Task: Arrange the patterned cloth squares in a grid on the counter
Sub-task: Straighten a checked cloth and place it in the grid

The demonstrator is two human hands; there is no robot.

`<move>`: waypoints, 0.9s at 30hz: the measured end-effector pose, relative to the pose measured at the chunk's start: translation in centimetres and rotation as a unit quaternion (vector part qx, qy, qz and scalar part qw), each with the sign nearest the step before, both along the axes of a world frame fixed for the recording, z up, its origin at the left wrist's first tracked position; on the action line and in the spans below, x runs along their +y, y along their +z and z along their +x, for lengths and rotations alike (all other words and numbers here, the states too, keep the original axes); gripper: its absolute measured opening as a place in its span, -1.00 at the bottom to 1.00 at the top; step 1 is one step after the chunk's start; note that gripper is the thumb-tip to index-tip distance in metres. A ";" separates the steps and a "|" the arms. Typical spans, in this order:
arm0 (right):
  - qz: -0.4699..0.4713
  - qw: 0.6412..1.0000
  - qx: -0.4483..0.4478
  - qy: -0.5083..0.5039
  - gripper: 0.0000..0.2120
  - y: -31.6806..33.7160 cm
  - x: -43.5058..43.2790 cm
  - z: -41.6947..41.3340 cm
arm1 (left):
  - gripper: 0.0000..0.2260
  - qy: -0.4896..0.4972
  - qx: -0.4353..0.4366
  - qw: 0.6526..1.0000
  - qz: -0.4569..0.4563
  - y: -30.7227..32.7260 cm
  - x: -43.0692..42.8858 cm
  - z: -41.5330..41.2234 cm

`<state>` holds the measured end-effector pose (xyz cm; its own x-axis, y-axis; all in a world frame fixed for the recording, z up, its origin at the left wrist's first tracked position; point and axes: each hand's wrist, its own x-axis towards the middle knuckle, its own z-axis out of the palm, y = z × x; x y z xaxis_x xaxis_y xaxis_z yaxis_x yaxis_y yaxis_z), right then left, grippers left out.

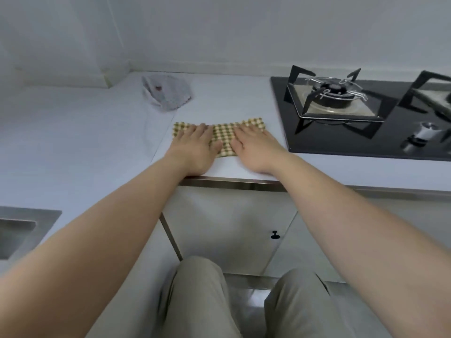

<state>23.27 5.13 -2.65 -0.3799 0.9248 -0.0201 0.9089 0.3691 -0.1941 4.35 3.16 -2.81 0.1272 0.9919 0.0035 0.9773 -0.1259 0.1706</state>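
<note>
Both palms flat, fingers spread: left hand (195,145), right hand (253,146) pressing green-and-cream checked cloth square (223,136) on pale counter (73,132), frame centre. Grey patterned cloth pile (168,93) upper left, unplaced. Judgement: first square only; grid barely begun.

Pale walls (219,32), white counter (73,132), black gas hob (341,142), grey cabinet doors (231,228).

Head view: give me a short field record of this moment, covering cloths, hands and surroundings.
green checked cloth: flat on the counter, near its front edge
left hand: palm down on the cloth's left part
right hand: palm down on its right part
grey cloth: crumpled, farther back, apart from the hands
stove: right of the cloth
sink: far left
</note>
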 end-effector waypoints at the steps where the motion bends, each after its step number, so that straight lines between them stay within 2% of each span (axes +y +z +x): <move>1: -0.012 1.000 -0.012 -0.008 -0.42 0.1 -0.3 0.4 | -0.40 -0.005 0.006 1.000 -0.006 0.1 -0.3 -0.3; 6: -0.049 0.997 -0.056 -0.025 -0.37 0.9 -1.7 2.1 | -0.39 -0.019 0.043 0.998 -0.037 -0.1 -1.7 -1.9; 8: -0.041 0.997 -0.060 -0.020 -0.36 1.4 -2.2 2.4 | -0.38 -0.022 0.049 0.998 -0.020 0.0 -2.4 -2.1; 10: -0.004 0.999 -0.034 -0.003 -0.40 1.9 -2.9 2.5 | -0.42 -0.060 0.034 0.996 0.053 0.3 -3.0 -2.2; 12: 0.054 0.998 0.016 0.018 -0.54 2.2 -3.6 2.8 | -0.53 -0.113 -0.005 0.984 0.139 0.5 -3.5 -2.2; 14: 0.089 0.995 0.034 0.034 -0.66 2.3 -3.9 2.9 | -0.66 -0.132 -0.005 0.976 0.174 0.6 -3.7 -2.0; 18: 0.120 0.992 0.006 0.049 -0.73 2.4 -3.6 2.7 | -0.75 -0.097 0.036 0.979 0.175 0.9 -3.6 -1.0; 22: 0.150 0.987 -0.002 0.050 -0.71 2.3 -3.3 2.5 | -0.78 -0.017 -0.053 0.983 0.177 2.4 -3.2 -0.8; 24: 0.156 0.987 0.042 0.023 -0.75 2.7 -3.0 2.6 | -0.77 -0.008 -0.061 0.981 0.185 3.8 -3.3 -0.9; 27: 0.112 0.970 0.216 -0.024 -0.83 4.9 -2.2 2.9 | -0.74 0.004 -0.047 0.977 0.209 6.6 -3.7 -1.5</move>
